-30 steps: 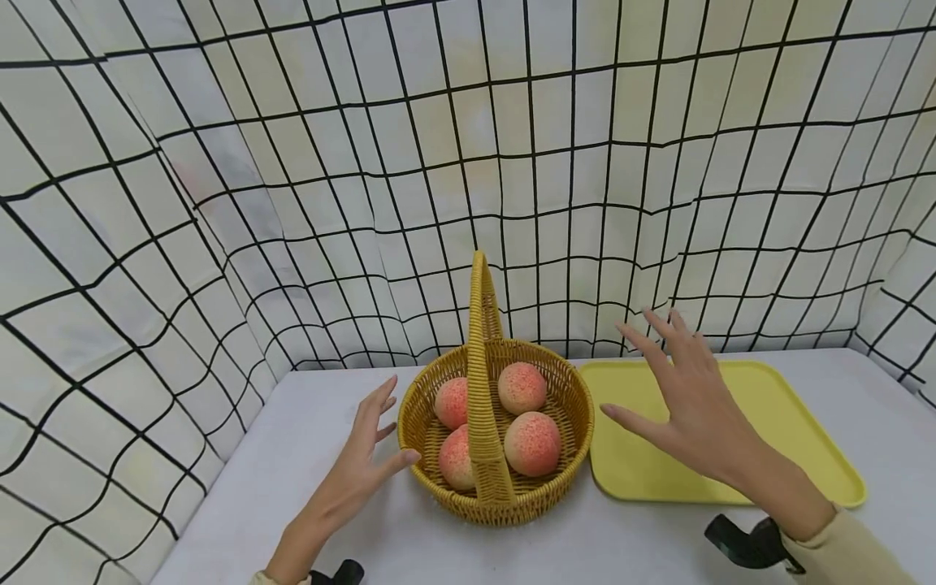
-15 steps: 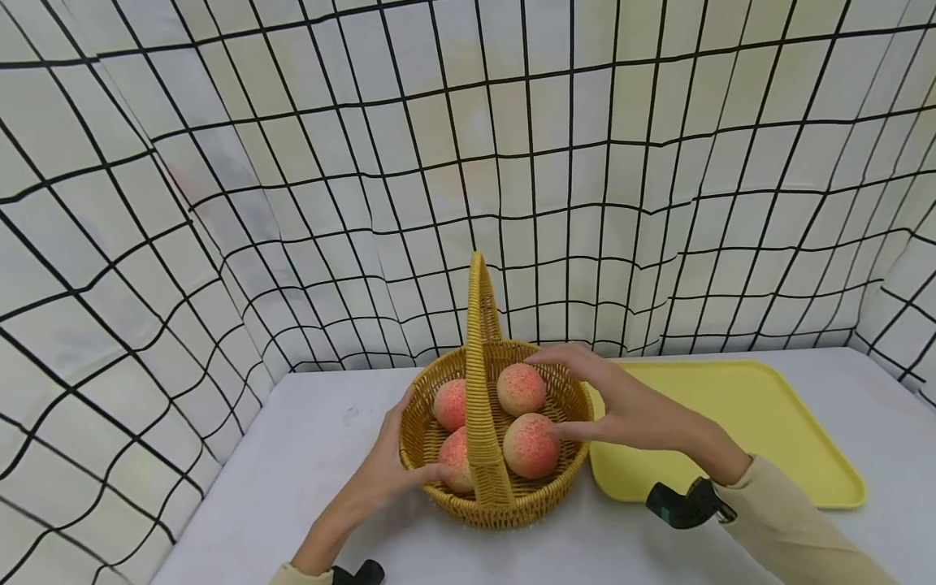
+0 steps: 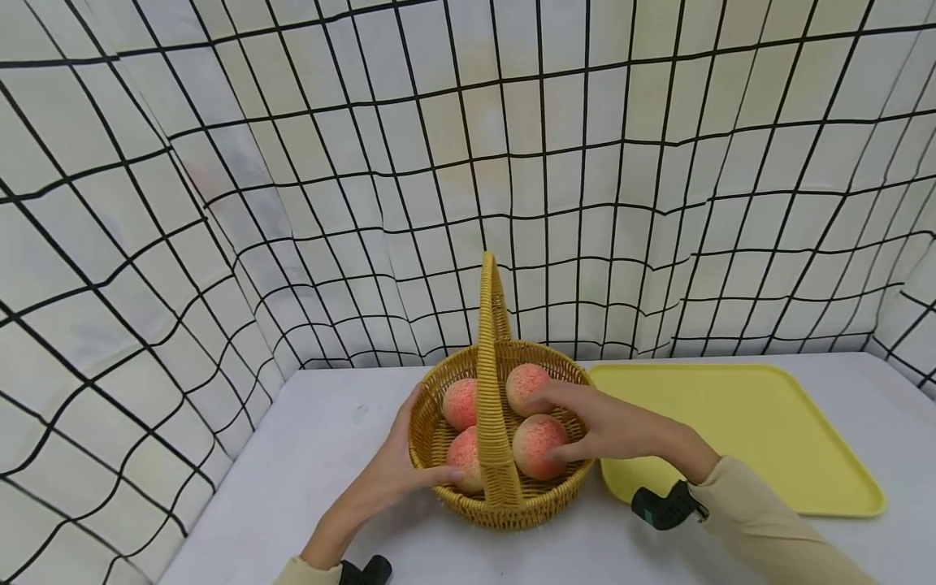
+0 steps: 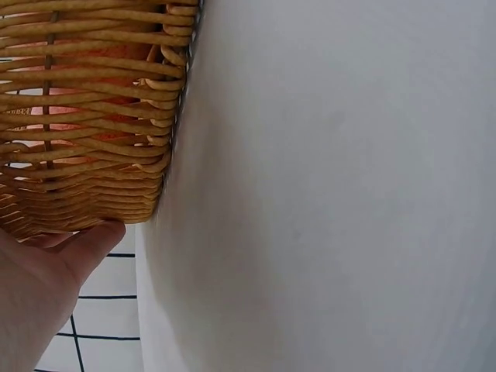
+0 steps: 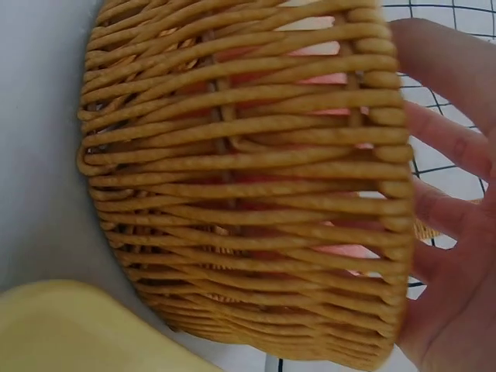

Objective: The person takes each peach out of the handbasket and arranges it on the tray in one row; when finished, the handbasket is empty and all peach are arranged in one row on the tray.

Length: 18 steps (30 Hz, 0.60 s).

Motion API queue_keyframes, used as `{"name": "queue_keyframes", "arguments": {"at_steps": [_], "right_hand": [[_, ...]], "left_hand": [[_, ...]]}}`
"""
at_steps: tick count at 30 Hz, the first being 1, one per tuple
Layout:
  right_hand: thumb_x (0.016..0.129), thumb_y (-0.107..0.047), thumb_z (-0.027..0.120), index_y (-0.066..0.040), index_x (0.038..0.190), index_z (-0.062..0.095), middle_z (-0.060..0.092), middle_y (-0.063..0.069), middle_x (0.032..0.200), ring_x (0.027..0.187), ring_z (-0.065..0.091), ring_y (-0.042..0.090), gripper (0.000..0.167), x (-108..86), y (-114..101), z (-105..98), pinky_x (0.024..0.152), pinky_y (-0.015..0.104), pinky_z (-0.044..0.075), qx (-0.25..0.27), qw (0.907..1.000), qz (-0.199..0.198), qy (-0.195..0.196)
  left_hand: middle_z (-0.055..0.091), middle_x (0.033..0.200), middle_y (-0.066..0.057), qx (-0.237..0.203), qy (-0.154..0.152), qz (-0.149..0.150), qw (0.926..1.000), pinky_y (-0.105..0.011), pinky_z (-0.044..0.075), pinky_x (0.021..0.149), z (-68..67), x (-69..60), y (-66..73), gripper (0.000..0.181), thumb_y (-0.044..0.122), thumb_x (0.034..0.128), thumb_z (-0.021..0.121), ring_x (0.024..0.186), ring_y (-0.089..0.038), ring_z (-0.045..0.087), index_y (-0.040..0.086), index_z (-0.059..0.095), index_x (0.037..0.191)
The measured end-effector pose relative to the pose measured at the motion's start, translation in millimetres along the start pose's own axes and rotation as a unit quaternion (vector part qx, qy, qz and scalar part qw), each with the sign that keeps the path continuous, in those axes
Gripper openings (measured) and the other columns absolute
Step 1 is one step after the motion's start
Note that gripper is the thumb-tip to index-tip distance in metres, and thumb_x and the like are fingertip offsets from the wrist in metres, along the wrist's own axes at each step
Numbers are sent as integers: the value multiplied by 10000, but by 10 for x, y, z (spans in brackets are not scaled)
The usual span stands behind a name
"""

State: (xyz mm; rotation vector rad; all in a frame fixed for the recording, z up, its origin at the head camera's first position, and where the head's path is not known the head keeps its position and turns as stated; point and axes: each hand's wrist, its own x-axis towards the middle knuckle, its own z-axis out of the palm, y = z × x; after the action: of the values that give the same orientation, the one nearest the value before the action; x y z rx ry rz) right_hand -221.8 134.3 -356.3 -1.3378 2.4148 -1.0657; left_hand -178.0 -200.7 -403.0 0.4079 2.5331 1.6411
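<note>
A yellow woven basket (image 3: 494,479) with a tall arched handle stands upright on the white table. Inside lie several pink-and-cream peaches (image 3: 539,446). My left hand (image 3: 395,467) holds the basket's left side, its thumb by the near rim and its fingers along the outer wall. In the left wrist view, part of that hand (image 4: 46,279) touches the weave. My right hand (image 3: 607,422) reaches over the right rim, fingers by the back right peach (image 3: 526,385) and thumb by the front right one. In the right wrist view its fingertips are hidden behind the basket wall.
A flat yellow tray (image 3: 753,439) lies to the right of the basket, under and behind my right forearm. White table surface (image 3: 322,431) extends to the left. A black-lined grid over white sheeting (image 3: 409,162) encloses the back and sides.
Both hands have come inward from beside the basket. My left hand has taken hold of its left side; my right hand has moved left over the rim to the peaches.
</note>
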Motion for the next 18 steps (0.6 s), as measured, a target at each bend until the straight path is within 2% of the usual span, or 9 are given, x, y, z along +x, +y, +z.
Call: {"name": "queue_keyframes", "arguments": {"at_steps": [5, 10, 18], "right_hand": [[961, -283, 793, -152, 1346, 640, 618, 2, 1367, 1303, 545, 201, 434, 48, 16, 49, 1091, 456, 480, -286, 9995, -10, -140], [923, -295, 834, -211, 1253, 699, 606, -57, 1296, 1213, 563, 154, 366, 89, 53, 106, 1037, 408, 503, -602, 9982, -44, -67], [879, -310, 875, -235, 1226, 716, 612, -55, 1270, 1176, 581, 157, 389, 123, 75, 162, 997, 407, 517, -762, 9970, -66, 98]], "left_hand": [[163, 1713, -209, -50, -50, 79, 9999, -583, 335, 1192, -3, 19, -1, 1300, 317, 787, 934, 1539, -438, 265, 168, 11, 1690], [170, 1713, -194, -236, -88, 22, 9997, -564, 362, 1179, 12, 33, -10, 1312, 312, 776, 942, 1524, -422, 298, 178, 11, 1691], [156, 1717, -188, -274, -106, -44, 9996, -559, 342, 1187, -1, 14, -2, 1314, 303, 781, 934, 1538, -410, 269, 198, -8, 1691]]}}
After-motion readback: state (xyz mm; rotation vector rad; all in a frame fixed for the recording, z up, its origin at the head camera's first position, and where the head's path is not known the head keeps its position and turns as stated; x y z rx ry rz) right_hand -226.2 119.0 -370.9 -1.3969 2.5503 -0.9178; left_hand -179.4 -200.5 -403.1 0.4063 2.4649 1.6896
